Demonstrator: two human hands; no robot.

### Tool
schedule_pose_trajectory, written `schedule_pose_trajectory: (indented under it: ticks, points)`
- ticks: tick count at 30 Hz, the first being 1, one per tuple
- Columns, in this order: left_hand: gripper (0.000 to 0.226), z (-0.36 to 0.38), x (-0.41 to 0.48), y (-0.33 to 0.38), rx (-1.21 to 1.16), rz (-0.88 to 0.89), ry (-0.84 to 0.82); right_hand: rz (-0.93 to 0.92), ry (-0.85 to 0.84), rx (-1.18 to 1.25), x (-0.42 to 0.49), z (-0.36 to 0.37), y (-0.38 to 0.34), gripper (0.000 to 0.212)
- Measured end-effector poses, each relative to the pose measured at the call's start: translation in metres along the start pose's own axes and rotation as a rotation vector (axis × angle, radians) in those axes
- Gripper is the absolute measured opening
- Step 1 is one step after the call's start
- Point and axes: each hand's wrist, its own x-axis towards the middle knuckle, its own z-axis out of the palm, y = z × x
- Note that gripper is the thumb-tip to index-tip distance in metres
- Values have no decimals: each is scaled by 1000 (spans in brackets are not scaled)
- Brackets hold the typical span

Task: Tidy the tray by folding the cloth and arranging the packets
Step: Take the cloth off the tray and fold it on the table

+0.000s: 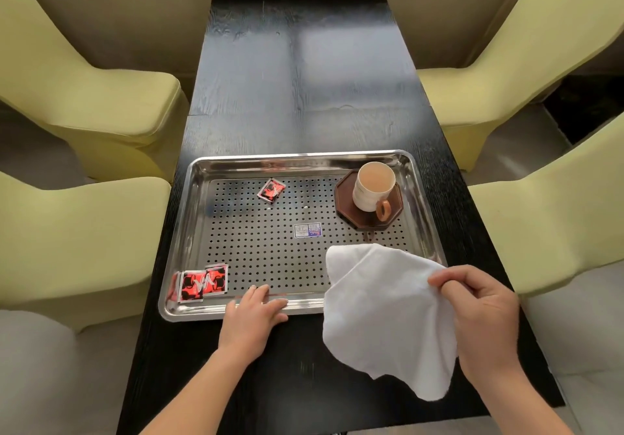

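Head view, the only one. Right hand (pixel 479 313) pinches the white cloth (pixel 385 313) at one edge between thumb and fingertips. The cloth hangs loose and unfolded, lifted off the surface, draped over the tray's near-right corner and the bare black table (pixel 297 90) in front of it. Its long axis runs roughly far-left to near-right, free tail toward the person.

Left hand (pixel 253 313) is flat, palm down, fingers spread on the near rim of the steel tray (pixel 189 178); it grasps nothing. It sits just left of the cloth's free edge, so it's the nearer hand for catching the opposite corner. My read: the fold hinges on that, left hand moving right to take the hanging side.

Packets: two red sachets (pixel 202 282) overlap at the tray's near-left corner, one partly over the rim, close to the left hand. A third red sachet (pixel 271 191) lies tilted at far centre-left, well apart from the pair.

Obstacle: mug (pixel 373 186) with a pale drink on a dark octagonal coaster (pixel 344 205), far-right corner, just beyond the cloth's far edge. A swing that way risks a spill.

Open room: the tray's perforated centre, bare apart from a small label (pixel 307 230), and the near table strip. Yellow chairs (pixel 101 103) flank both sides, clear of the work.
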Motion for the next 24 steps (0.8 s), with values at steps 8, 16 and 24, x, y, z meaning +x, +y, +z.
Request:
schedule_pose_trajectory:
  ticks: [8, 16, 24]
  points:
    - [39, -6, 16, 0, 14, -34, 49, 153, -26, -42, -7, -5, 24, 37]
    - [33, -8, 34, 9, 28, -59, 128, 64, -63, -22, -18, -16, 17, 45]
    - [35, -19, 66, 7, 23, -62, 132, 27, -79, 6, -20, -26, 6, 49]
